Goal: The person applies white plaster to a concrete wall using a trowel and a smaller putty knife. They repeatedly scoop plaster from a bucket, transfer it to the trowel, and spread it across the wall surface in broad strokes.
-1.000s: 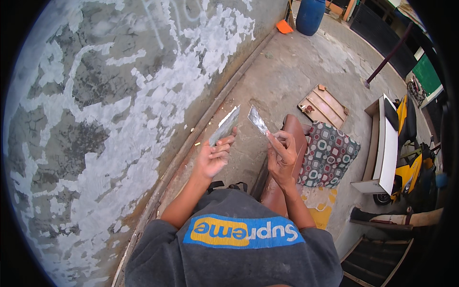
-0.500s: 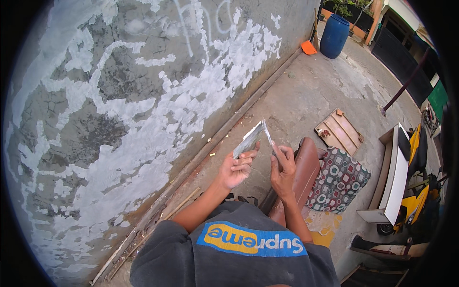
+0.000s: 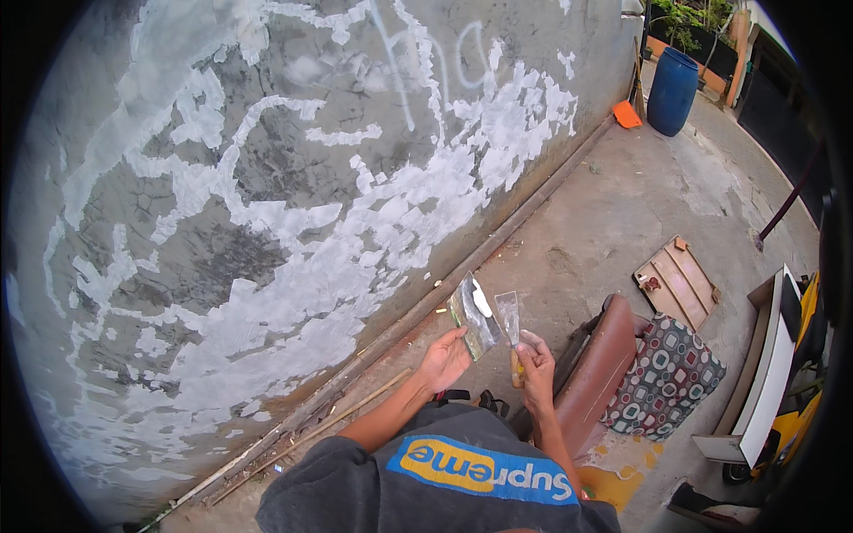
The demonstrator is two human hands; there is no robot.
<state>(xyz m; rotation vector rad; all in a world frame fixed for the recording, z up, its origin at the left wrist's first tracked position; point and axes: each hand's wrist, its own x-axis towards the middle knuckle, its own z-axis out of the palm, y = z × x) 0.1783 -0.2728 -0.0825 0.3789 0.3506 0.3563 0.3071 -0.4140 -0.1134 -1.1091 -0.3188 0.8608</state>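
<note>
holding: left grip [image 3: 447, 360] closed on flat grey rectangular plate [image 3: 468, 322], seemingly face-up to keep white paste [image 3: 481, 300] aboard | right grip [image 3: 537, 369] wrapped round yellow-handled metal scraper [image 3: 507, 311], beside plate's right edge

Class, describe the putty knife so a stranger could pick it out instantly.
Right of the patched wall, find the person's right grip. It holds the putty knife: a narrow, flared blade above a yellow handle, unlike the broader grey sheet bearing white paste beside it.
</note>
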